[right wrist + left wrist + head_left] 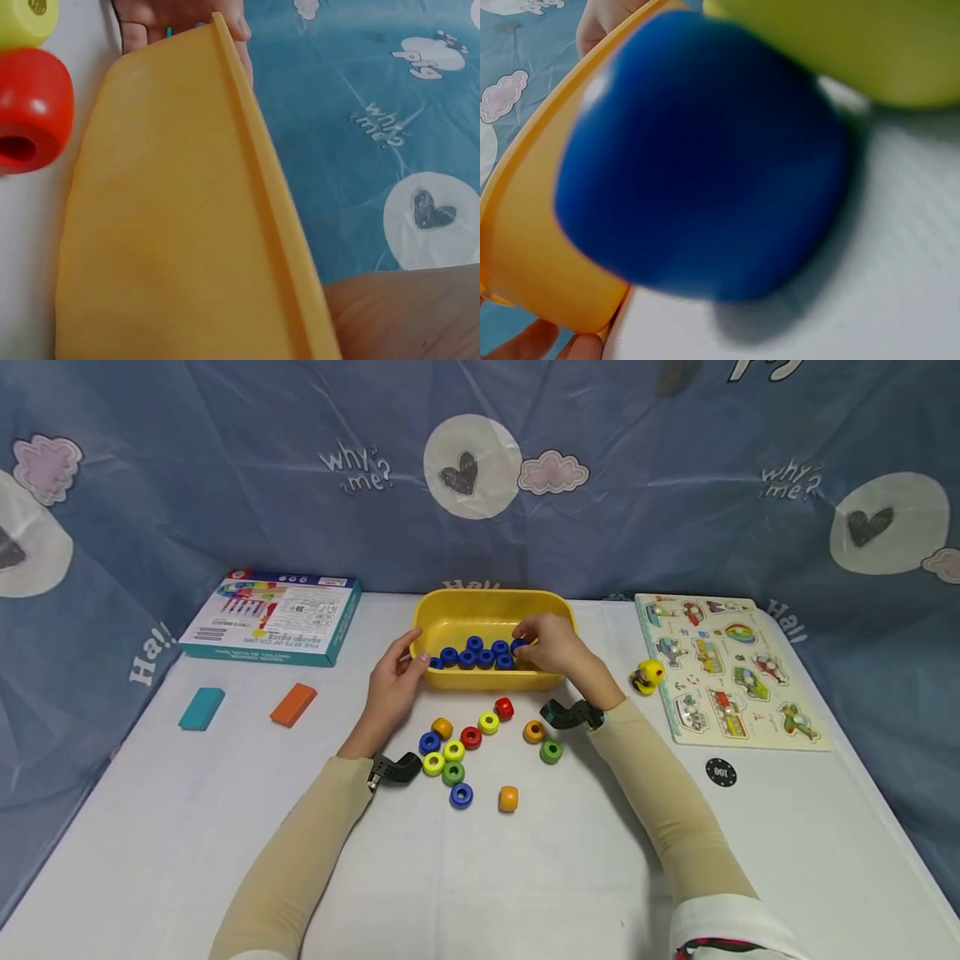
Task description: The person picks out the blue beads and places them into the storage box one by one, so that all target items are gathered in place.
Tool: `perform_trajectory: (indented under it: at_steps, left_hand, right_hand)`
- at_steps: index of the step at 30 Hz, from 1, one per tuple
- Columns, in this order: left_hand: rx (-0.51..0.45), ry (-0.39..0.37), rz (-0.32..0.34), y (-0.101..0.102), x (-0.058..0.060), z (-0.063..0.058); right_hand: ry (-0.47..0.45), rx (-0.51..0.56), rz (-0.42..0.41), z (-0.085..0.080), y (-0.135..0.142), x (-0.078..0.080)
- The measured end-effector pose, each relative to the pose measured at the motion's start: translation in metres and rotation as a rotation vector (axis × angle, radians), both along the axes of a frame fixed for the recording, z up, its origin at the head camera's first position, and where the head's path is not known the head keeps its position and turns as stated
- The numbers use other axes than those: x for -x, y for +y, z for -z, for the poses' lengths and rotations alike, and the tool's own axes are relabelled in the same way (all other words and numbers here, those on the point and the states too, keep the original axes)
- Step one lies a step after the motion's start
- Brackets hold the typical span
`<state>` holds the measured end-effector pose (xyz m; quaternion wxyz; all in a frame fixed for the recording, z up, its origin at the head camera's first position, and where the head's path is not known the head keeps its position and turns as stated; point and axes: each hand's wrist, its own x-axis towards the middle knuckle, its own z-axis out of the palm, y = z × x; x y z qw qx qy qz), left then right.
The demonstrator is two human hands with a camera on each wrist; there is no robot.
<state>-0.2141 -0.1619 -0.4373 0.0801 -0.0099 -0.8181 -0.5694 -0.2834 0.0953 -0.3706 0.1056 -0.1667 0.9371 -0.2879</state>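
A yellow plastic tub (491, 680) stands at the back middle of the table, with several blue beads (486, 658) lying along its near side. My left hand (393, 675) grips the tub's left end, its thumb by the front rim. The right hand (553, 645) reaches over the front rim into the right part of the tub and pinches a blue bead between thumb and fingers. In front of the tub lie loose beads: blue (461, 795), yellow (453, 751), red (471, 737), green (551, 751) and orange (508, 799). A blue bead (705, 157) fills much of the left wrist view.
At the back left lies a flat boxed toy set (270, 617), with a teal block (202, 708) and an orange block (293, 704) before it. On the right are a picture puzzle board (738, 677), a small yellow duck (648, 677) and a black chip (721, 772).
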Motion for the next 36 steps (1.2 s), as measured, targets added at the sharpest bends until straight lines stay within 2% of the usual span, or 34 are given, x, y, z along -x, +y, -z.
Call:
perform_trajectory:
  at_steps: [4, 10, 13, 15, 20, 23, 27, 30, 32, 34, 36]
  left_hand:
    - [-0.005, 0.011, 0.004, -0.001, 0.000, 0.000]
    - [-0.011, 0.002, 0.003, -0.001, 0.001, 0.000]
    - [-0.017, 0.003, 0.006, 0.000, 0.001, -0.001]
    - [-0.026, -0.015, 0.009, 0.001, -0.002, -0.008]
    - [-0.036, -0.033, 0.016, 0.001, -0.002, -0.008]
    - [-0.040, -0.010, 0.015, -0.001, -0.001, -0.001]
    - [-0.030, -0.015, 0.012, -0.001, -0.001, 0.001]
    - [-0.021, -0.022, 0.008, 0.000, -0.001, 0.000]
    - [-0.023, -0.020, 0.007, -0.001, -0.001, 0.000]
    - [-0.028, -0.010, 0.011, -0.002, 0.000, -0.001]
    - [-0.034, -0.005, 0.018, -0.003, 0.000, -0.001]
  right_hand:
    - [-0.031, -0.032, 0.011, 0.002, -0.002, 0.002]
    - [-0.053, -0.065, -0.014, 0.001, -0.003, 0.003]
    - [-0.059, -0.067, -0.006, 0.001, -0.004, 0.003]
    - [-0.065, -0.061, 0.005, 0.001, -0.004, 0.002]
    - [-0.065, -0.051, 0.027, 0.003, -0.005, 0.002]
    - [-0.038, -0.063, 0.032, 0.003, -0.005, 0.002]
    - [0.107, -0.019, 0.007, -0.004, -0.009, -0.012]
    - [0.240, 0.112, -0.093, -0.017, -0.018, -0.032]
    - [0.283, 0.199, -0.227, -0.024, -0.029, -0.047]
    - [0.286, 0.233, -0.394, -0.024, -0.041, -0.061]
    - [0.248, 0.222, -0.550, -0.017, -0.054, -0.073]
